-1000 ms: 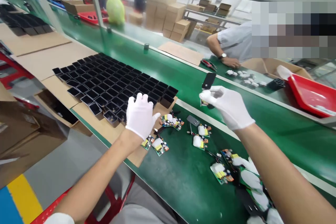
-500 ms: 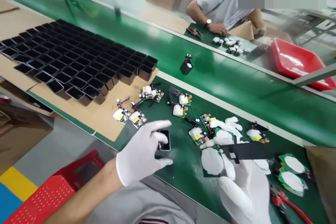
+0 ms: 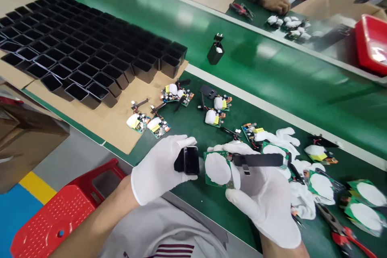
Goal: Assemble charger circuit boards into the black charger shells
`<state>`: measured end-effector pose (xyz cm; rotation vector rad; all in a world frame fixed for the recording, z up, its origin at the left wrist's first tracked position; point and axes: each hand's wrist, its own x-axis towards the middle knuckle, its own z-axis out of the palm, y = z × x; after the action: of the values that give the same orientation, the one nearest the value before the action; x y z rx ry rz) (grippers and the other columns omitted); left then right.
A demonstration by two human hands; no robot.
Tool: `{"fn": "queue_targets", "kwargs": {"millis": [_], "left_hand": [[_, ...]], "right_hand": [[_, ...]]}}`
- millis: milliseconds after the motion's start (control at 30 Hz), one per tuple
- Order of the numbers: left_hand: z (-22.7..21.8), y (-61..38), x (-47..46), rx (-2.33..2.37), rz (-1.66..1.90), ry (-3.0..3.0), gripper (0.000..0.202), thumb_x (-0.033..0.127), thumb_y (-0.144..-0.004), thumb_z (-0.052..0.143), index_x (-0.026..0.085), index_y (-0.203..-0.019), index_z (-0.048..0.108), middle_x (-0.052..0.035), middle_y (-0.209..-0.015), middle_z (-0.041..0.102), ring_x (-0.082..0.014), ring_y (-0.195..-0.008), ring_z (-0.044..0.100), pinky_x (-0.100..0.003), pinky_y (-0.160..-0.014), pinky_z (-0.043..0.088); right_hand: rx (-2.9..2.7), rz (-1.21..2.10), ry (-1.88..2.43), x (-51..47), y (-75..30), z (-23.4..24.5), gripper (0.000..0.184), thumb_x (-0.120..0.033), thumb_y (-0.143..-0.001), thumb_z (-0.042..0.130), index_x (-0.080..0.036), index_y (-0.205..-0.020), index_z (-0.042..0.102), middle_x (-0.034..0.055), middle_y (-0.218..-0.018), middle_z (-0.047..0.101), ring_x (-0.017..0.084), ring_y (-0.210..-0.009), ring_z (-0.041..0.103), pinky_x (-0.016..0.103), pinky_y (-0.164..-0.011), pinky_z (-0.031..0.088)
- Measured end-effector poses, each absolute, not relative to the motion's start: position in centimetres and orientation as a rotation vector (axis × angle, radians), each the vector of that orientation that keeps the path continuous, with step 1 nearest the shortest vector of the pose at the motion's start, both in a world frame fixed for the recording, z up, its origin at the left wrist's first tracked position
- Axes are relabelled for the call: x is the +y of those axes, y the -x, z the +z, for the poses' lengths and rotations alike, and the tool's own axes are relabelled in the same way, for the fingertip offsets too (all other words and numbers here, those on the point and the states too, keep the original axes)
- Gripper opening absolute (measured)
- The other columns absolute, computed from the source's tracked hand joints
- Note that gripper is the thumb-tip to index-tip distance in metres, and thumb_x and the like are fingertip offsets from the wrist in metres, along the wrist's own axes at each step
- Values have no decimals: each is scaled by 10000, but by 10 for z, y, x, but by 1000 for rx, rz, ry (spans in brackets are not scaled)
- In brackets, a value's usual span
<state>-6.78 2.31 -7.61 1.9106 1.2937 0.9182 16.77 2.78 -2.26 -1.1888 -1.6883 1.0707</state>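
My left hand point(image 3: 159, 169), in a white glove, is closed around a small black plastic housing point(image 3: 187, 160) with its open end toward the right. My right hand point(image 3: 263, 197), also gloved, grips a green circuit board point(image 3: 216, 169) with a white pad on it and a flat black strip point(image 3: 258, 159) attached. The board sits just right of the housing's mouth, almost touching it. Both hands hover over the near green table strip point(image 3: 193, 121).
Rows of black housings point(image 3: 81, 56) stand on cardboard at the left. Loose circuit boards point(image 3: 177, 93) lie scattered ahead and to the right. One assembled black adapter point(image 3: 215, 51) stands on the conveyor belt. Red-handled pliers point(image 3: 344, 231) lie at the right. Another person's hand point(image 3: 275, 3) rests across the belt.
The view dropped toward me. My left hand took a housing from the rows and brought it near. My right hand left the adapter on the belt, picked up a board and moved it to the housing.
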Motion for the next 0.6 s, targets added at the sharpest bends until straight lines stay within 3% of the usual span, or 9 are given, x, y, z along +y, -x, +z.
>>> {"fn": "queue_targets", "kwargs": {"millis": [100, 167, 233, 333, 400, 467, 533, 600], "left_hand": [[-72, 63, 16, 1569, 871, -1746, 709, 349, -601, 1016, 258, -1189, 630, 9, -981, 692, -192, -804, 710, -327, -706, 579], [-71, 58, 10, 1775, 821, -1608, 512, 329, -643, 966, 253, -1016, 624, 45, -849, 649, -158, -682, 658, -301, -616, 521], [-71, 53, 3, 1865, 741, -1542, 352, 263, -708, 880, 256, -920, 600, 62, -751, 619, -152, -632, 637, -300, -599, 498], [-67, 50, -7, 1825, 681, -1574, 320, 283, -701, 855, 255, -907, 612, 46, -723, 632, -195, -674, 670, -353, -663, 542], [-62, 54, -12, 1748, 692, -1569, 393, 357, -678, 892, 246, -946, 626, 12, -817, 680, -218, -731, 698, -387, -690, 574], [-56, 63, -11, 1668, 718, -1539, 597, 363, -635, 944, 239, -1132, 638, -54, -1121, 723, -222, -820, 726, -405, -728, 613], [-51, 73, -4, 1576, 708, -1551, 914, 309, -610, 977, 274, -1414, 544, -105, -1466, 611, -214, -899, 741, -415, -775, 646], [-48, 81, 7, 1435, 659, -1617, 1067, 281, -621, 989, 328, -1541, 450, -96, -1610, 516, -225, -994, 755, -420, -832, 663]], "right_hand": [[-1620, 1175, 1140, 28, -161, -25, 532, -564, -880, 830, -291, -1322, 712, 114, -1242, 774, 321, -1058, 786, 445, -927, 672], [-1565, 1207, 1145, 24, -152, -27, 519, -539, -888, 833, -315, -1337, 702, 100, -1242, 782, 324, -1088, 789, 439, -939, 674], [-1496, 1229, 1159, 17, -142, -31, 530, -527, -901, 824, -324, -1369, 680, 102, -1266, 779, 336, -1143, 778, 446, -961, 671], [-1435, 1256, 1151, 6, -132, -39, 551, -525, -924, 798, -299, -1407, 657, 131, -1334, 755, 349, -1176, 768, 470, -979, 668], [-1413, 1270, 1137, -1, -134, -45, 574, -511, -925, 798, -276, -1425, 643, 148, -1360, 738, 360, -1206, 752, 484, -986, 665], [-1362, 1277, 1120, -6, -141, -49, 556, -496, -927, 789, -267, -1412, 644, 154, -1371, 727, 375, -1239, 733, 498, -984, 665], [-1316, 1272, 1107, -9, -150, -50, 536, -501, -932, 770, -262, -1396, 650, 157, -1359, 724, 385, -1229, 735, 513, -971, 668], [-1326, 1250, 1118, -7, -157, -46, 541, -520, -926, 766, -254, -1385, 659, 158, -1294, 742, 384, -1160, 759, 517, -944, 674]]}}
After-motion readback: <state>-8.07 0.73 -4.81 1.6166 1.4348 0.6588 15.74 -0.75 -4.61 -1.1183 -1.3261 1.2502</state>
